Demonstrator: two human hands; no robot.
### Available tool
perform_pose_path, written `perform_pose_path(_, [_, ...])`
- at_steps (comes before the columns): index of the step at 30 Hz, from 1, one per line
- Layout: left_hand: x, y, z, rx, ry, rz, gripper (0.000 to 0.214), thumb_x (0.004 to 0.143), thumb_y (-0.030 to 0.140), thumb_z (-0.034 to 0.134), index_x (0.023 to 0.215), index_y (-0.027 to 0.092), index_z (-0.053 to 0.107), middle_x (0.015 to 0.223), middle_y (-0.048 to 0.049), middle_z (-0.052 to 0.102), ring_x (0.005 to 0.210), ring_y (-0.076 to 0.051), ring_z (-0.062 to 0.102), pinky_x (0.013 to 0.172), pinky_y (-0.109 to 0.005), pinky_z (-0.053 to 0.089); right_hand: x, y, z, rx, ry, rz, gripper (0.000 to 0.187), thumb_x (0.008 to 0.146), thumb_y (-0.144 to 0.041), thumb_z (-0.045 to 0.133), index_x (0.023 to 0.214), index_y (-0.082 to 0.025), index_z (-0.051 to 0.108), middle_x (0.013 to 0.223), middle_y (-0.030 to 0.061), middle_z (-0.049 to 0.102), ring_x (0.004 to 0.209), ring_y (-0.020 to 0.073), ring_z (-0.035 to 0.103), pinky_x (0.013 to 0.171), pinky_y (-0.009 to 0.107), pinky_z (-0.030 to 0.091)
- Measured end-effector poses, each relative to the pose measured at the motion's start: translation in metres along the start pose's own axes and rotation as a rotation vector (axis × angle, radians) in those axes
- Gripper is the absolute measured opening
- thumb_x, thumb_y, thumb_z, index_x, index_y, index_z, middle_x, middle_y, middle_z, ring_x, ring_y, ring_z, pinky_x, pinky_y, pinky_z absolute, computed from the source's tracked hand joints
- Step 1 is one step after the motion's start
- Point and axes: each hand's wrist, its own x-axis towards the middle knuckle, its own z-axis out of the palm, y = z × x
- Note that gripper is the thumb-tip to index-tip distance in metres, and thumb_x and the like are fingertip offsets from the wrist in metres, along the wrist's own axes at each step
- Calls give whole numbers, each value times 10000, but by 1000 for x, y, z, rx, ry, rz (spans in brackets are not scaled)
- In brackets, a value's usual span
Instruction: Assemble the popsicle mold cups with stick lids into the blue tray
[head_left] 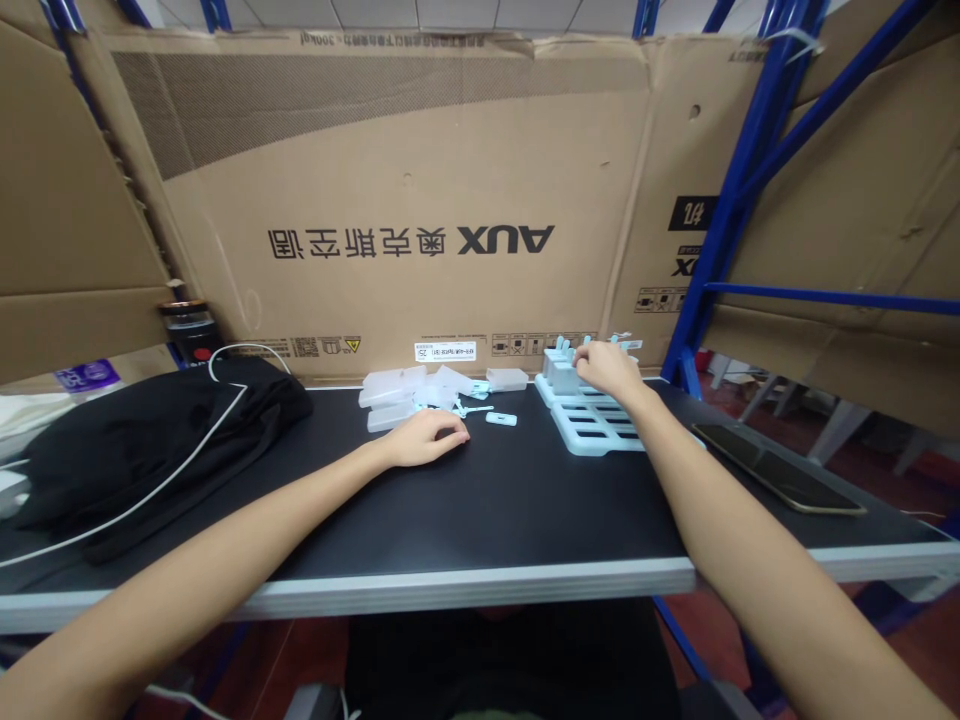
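Observation:
My right hand (pixel 609 366) is at the back of a light-blue slotted rack (pixel 585 440), its fingers closed at the top of a pale ice-pop mould (pixel 561 376) standing in the rack. Small blue stick handles (pixel 561 345) poke up from the moulds there. The fingertips are partly hidden by the hand itself. My left hand (pixel 426 438) rests on the table, fingers loosely bent and thumb apart, holding nothing. Just behind it lies a pile of translucent mould cups (pixel 394 385) with blue sticks (pixel 474 409) among them. A flat light-blue piece (pixel 501 419) lies to its right.
A black cloth bag (pixel 172 450) with a white cable (pixel 187 450) across it takes up the table's left side. Behind it stands a dark jar (pixel 187 325). At the right edge lies a phone (pixel 780 470). A cardboard panel (pixel 390 150) closes off the back, beside blue posts (pixel 739 210).

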Motion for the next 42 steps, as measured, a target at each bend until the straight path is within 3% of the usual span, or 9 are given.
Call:
perform_pose_path(6, [-1, 2, 0, 185, -20, 45, 242, 988, 327, 416, 958, 218, 630, 999, -42, 688, 941, -183, 627, 862, -325, 474, -7, -12, 4, -89, 117, -51, 248, 815, -191, 466, 828, -175, 713, 947, 136, 714, 919, 280, 635, 739, 342, 449])
perform_pose_path(10, [0, 0, -6, 461, 69, -23, 201, 958, 299, 426, 939, 214, 608, 946, -60, 663, 949, -225, 595, 843, -361, 464, -10, -27, 14, -49, 199, -178, 256, 856, -196, 414, 878, -171, 667, 971, 127, 688, 964, 268, 594, 767, 339, 439])
perform_pose_path(14, [-2, -8, -17, 657, 200, -194, 181, 931, 291, 437, 976, 202, 589, 1002, -88, 642, 1001, -258, 560, 893, -398, 437, -14, -49, 39, 23, 64, -377, 277, 845, -200, 438, 1036, -144, 630, 1058, 140, 659, 1042, 268, 552, 874, 348, 430])
perform_pose_path(18, [-8, -20, -27, 747, 317, -404, 262, 924, 375, 452, 1074, 198, 572, 1133, -126, 600, 1112, -306, 510, 967, -451, 389, -19, -66, 62, 17, -35, -500, 477, 839, -247, 473, 1288, -91, 506, 1291, 187, 565, 1183, 305, 473, 964, 388, 407])
perform_pose_path(22, [-15, -39, -30, 690, 361, -624, 370, 899, 482, 472, 1121, 199, 559, 1230, -165, 550, 1176, -372, 484, 1015, -544, 336, -25, -72, 69, 4, -144, -496, 518, 866, -304, 462, 1332, -79, 462, 1348, 211, 521, 1213, 333, 455, 965, 425, 412])
perform_pose_path(26, [-20, -58, -29, 477, 313, -819, 414, 903, 555, 424, 1123, 225, 542, 1232, -173, 545, 1167, -382, 512, 936, -558, 414, -27, -73, 68, -12, -192, -485, 499, 893, -353, 435, 1314, -89, 478, 1304, 215, 536, 1192, 346, 470, 958, 452, 414])
perform_pose_path(31, [-22, -69, -27, 408, 307, -826, 381, 896, 538, 441, 1119, 244, 535, 1242, -157, 536, 1197, -363, 500, 921, -513, 458, -22, -75, 74, -6, -96, -483, 541, 900, -395, 443, 1363, -114, 440, 1298, 204, 506, 1174, 336, 462, 959, 437, 408])
perform_pose_path(36, [-22, -68, -26, 408, 309, -815, 347, 878, 495, 491, 1113, 245, 545, 1220, -147, 523, 1146, -351, 527, 912, -502, 466, -16, -75, 81, -50, -151, -482, 408, 895, -400, 438, 1151, -115, 578, 1205, 216, 523, 1130, 342, 474, 924, 442, 419])
perform_pose_path(42, [-25, -76, -29, 369, 365, -810, 329, 824, 420, 580, 1094, 241, 523, 1162, -114, 536, 1079, -300, 560, 896, -448, 469, -16, -70, 77, 33, -243, -386, 437, 869, -417, 486, 1198, -131, 517, 1208, 206, 587, 1116, 341, 550, 856, 401, 441])
